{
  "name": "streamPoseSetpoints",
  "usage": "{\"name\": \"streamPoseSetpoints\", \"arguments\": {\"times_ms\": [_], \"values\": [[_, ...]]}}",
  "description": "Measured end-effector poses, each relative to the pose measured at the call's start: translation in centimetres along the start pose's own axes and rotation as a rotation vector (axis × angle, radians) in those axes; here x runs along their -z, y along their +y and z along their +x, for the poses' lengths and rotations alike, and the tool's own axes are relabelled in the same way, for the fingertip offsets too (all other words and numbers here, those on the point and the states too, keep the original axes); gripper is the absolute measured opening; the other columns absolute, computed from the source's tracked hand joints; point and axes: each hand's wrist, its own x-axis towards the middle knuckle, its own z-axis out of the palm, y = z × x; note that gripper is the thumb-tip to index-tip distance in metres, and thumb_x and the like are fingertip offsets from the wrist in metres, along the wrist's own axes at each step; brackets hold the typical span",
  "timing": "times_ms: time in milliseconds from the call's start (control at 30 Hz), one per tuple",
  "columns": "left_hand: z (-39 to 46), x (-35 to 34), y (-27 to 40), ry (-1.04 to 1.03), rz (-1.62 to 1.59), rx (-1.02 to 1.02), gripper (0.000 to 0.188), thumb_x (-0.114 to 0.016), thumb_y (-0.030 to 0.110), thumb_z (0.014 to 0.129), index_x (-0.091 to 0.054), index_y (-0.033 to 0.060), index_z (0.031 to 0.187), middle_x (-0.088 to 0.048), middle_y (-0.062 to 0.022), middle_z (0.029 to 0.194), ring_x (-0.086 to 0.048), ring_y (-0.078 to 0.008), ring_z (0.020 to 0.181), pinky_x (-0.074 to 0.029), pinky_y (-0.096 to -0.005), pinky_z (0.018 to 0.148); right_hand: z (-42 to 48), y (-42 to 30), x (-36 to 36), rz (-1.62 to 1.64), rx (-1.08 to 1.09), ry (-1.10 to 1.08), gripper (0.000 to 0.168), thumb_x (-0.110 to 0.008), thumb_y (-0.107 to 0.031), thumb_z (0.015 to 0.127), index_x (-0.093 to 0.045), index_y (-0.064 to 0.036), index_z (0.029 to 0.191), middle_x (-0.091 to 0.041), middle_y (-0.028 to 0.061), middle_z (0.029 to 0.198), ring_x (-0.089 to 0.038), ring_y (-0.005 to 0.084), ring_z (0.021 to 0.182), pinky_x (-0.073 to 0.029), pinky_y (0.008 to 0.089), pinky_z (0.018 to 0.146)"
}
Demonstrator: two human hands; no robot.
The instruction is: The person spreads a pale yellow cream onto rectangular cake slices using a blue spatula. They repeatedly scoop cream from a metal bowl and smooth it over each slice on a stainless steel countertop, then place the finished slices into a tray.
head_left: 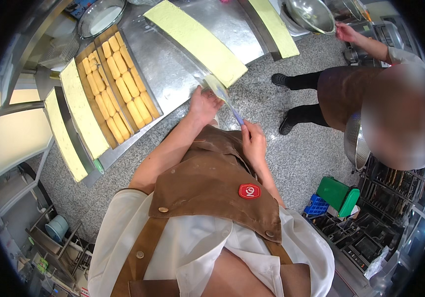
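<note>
My right hand (254, 143) grips the blue-purple handle of a spatula (235, 111). Its pale, cream-smeared blade reaches the near end of a long narrow metal tray topped with smooth pale-yellow cream (197, 41). Palm upward, my left hand (204, 104) is at that same end, close beside the blade; its fingertips are partly hidden, so whether it grips the tray or blade is unclear. To the left, two long trays hold rows of ladyfinger biscuits (125, 81). Past them lie two more cream-topped trays (82, 111), and another (275, 29) is on the right.
The trays rest on a stainless-steel table (168, 70). At its far left is a bowl of white contents (103, 18). On the right, a co-worker's hand (346, 32) touches the rim of a metal bowl (310, 15). A green case (336, 195) lies behind at right.
</note>
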Motion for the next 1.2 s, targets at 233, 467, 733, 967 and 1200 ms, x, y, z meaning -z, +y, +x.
{"name": "streamPoseSetpoints", "arguments": {"times_ms": [233,467,733,967,1200], "values": [[-0.4,0.1,0.3,-0.024,0.031,0.044,0.06,-0.021,0.05,0.102,-0.041,-0.0032,0.122,-0.05,-0.0275,0.129,-0.052,-0.0333,0.117,-0.039,-0.0419,0.102,2.8,2.8,1.3,0.207,-0.033,0.03,0.025,-0.054,-0.021,0.096,-0.066,-0.004,0.111,-0.06,0.0139,0.08,-0.06,0.0297,0.074,-0.048,0.0386,0.069],[-0.5,-0.1,0.3,-0.015,0.003,0.045,0.062,-0.022,0.051,0.102,-0.042,-0.0047,0.122,-0.048,-0.0286,0.133,-0.051,-0.0345,0.12,-0.039,-0.0414,0.103,5.4,1.5,3.3,-0.122,-0.001,0.035,0.024,-0.053,-0.022,0.096,-0.065,-0.007,0.112,-0.06,0.0141,0.088,-0.061,0.0347,0.08,-0.048,0.0429,0.07],[0.4,0.4,0.0,0.029,-0.011,0.023,0.063,-0.021,0.051,0.101,-0.041,-0.0046,0.123,-0.049,-0.0281,0.13,-0.051,-0.0364,0.118,-0.036,-0.043,0.106,2.7,1.2,2.4,-0.152,0.049,-0.043,0.023,-0.053,-0.021,0.096,-0.064,-0.01,0.112,-0.058,0.0119,0.086,-0.062,0.0343,0.074,-0.049,0.044,0.065],[0.0,0.0,0.3,-0.004,-0.161,0.083,0.059,-0.021,0.049,0.102,-0.039,-0.0014,0.125,-0.046,-0.0283,0.131,-0.053,-0.0364,0.112,-0.041,-0.045,0.101,1.6,2.1,2.3,0.158,0.095,-0.182,0.024,-0.057,-0.019,0.095,-0.066,-0.002,0.109,-0.06,0.0135,0.084,-0.06,0.0286,0.071,-0.048,0.037,0.066],[-0.3,0.2,0.1,0.005,-0.06,0.038,0.063,-0.02,0.05,0.102,-0.037,-0.0055,0.127,-0.05,-0.0283,0.128,-0.053,-0.0342,0.114,-0.041,-0.0401,0.098,6.3,5.4,1.4,0.464,-0.158,-0.121,0.031,-0.054,-0.024,0.099,-0.065,0.001,0.114,-0.053,-0.0007,0.077,-0.046,0.0078,0.07,-0.038,0.0241,0.063]]}}
